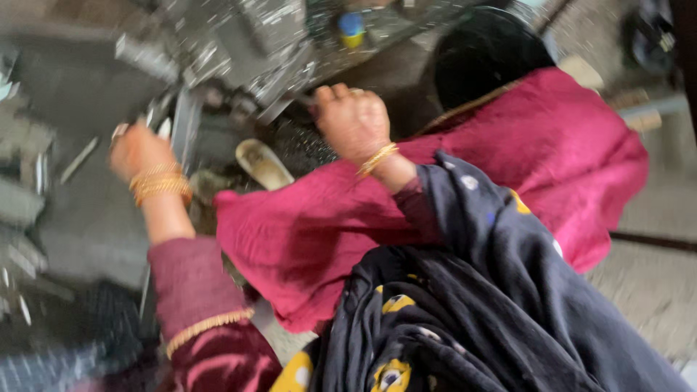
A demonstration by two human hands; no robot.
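Blurred metal machine [239,43] lies just beyond right hand [352,120] (touching unclear).

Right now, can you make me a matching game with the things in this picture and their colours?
Things:
1. bangles on the left hand
2. draped cloth below the right hand
3. scarf with spots
4. round cap at the top

Colours:
A. dark navy
B. blue over yellow
C. gold
D. bright pink

Pairs: 1-C, 2-D, 3-A, 4-B.
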